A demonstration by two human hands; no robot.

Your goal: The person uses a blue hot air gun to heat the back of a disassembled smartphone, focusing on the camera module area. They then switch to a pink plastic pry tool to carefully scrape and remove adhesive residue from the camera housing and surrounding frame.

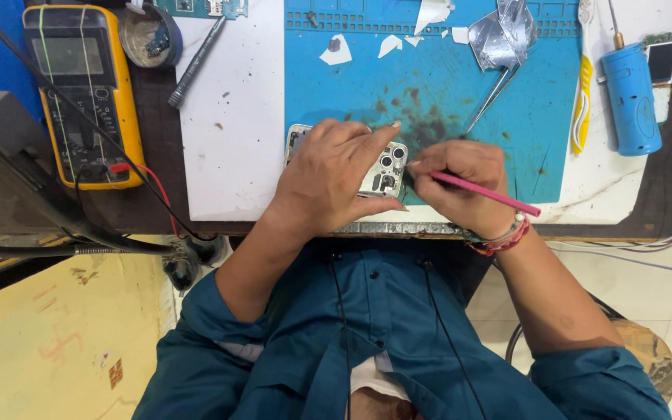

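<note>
Left hand [336,175] lies spread over a phone [383,171], back up, pinning it at the near edge of the desk [231,140]. Right hand [460,183], just at 3 o'clock of the phone, pinches a pink tool [491,196], tip at the camera cluster. Blue mat [460,101] lies under both; tweezers [495,97] at 1 o'clock; yellow multimeter [83,93] well apart at 9 o'clock

A blue work mat [460,109] with dark stains lies at twelve o'clock, a yellow-and-black multimeter [83,93] at ten, a blue cylinder [631,97] at two; the held tool [484,193] is pink.
</note>
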